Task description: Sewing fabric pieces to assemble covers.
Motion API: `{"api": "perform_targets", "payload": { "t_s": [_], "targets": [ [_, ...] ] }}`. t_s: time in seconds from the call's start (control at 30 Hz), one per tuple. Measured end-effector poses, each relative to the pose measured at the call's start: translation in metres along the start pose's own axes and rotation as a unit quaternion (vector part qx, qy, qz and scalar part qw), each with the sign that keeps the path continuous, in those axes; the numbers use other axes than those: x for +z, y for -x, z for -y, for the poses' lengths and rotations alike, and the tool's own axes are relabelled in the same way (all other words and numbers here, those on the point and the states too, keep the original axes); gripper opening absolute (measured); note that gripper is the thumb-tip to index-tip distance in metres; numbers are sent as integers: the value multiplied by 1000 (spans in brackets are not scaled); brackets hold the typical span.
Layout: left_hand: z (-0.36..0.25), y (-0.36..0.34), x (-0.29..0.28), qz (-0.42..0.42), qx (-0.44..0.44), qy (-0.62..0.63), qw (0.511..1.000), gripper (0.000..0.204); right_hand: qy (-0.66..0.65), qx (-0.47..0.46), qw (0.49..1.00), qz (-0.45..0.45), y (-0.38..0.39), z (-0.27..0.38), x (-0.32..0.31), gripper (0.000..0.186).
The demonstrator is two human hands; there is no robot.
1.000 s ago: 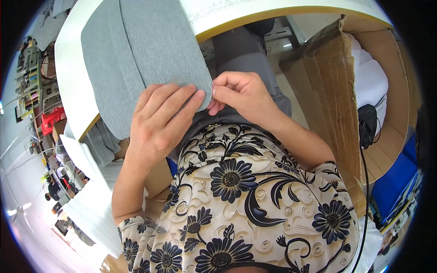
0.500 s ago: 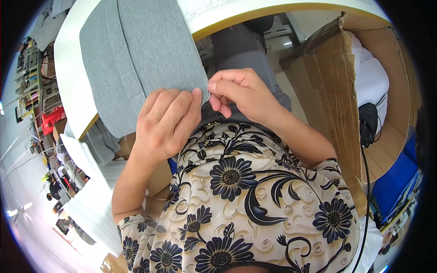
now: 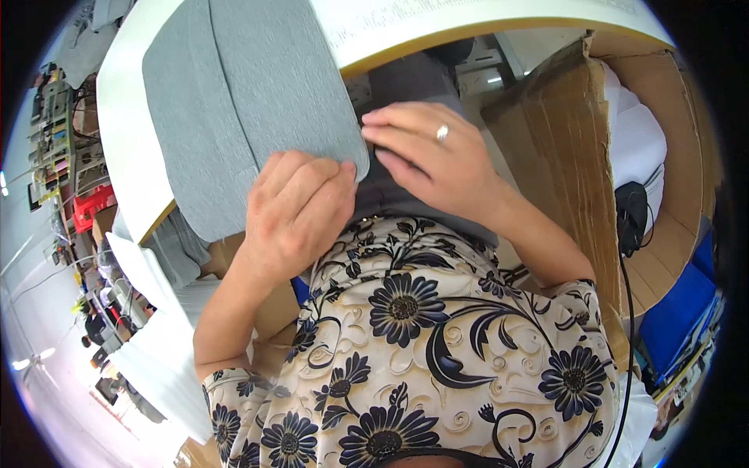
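Observation:
A grey fabric piece with rounded corners and a long seam hangs partly over the table's near edge. My left hand is closed on its near edge, thumb by the right corner and fingers curled over the cloth. My right hand, wearing a ring, is just right of that corner with its fingers stretched and somewhat apart. Nothing shows in it. Its fingertips are close to the fabric's right edge, and I cannot tell whether they touch.
The white table has a curved yellowish edge. To the right stands a large cardboard box with white material and a black object with a cable. White cloth lies at the lower left.
My right hand has let go of the fabric's corner, spread its fingers and turned its back upward. The fabric and my left hand have shifted slightly right.

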State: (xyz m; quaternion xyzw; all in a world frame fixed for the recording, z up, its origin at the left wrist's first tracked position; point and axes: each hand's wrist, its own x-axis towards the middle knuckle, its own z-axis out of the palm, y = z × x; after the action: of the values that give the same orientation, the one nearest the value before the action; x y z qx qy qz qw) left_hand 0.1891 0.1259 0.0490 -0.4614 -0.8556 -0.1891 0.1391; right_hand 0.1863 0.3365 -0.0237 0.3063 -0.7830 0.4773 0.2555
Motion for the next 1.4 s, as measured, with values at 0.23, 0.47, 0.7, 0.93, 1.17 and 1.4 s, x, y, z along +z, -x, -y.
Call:
{"api": "perform_targets", "payload": {
  "t_s": [0.23,0.47,0.7,0.93,1.17,1.4],
  "targets": [
    [-8,2,-8,-4,-49,91,995,23,16,-173,984,27,-17,-3,-3,23],
    [42,-39,-23,36,-130,13,991,21,-10,-231,971,63,-19,-4,-4,21],
    [134,-88,-3,6,-6,-135,991,28,-17,-235,965,115,-24,4,-19,17],
    [120,-86,7,9,-54,-117,992,29,-37,-217,956,195,-41,16,-57,11],
    [111,-78,6,0,-108,-114,988,28,-6,-229,949,219,-45,20,-70,15],
    [111,-73,3,9,-127,-76,989,26,-42,-214,948,231,-27,16,-46,13]
  ]
}}
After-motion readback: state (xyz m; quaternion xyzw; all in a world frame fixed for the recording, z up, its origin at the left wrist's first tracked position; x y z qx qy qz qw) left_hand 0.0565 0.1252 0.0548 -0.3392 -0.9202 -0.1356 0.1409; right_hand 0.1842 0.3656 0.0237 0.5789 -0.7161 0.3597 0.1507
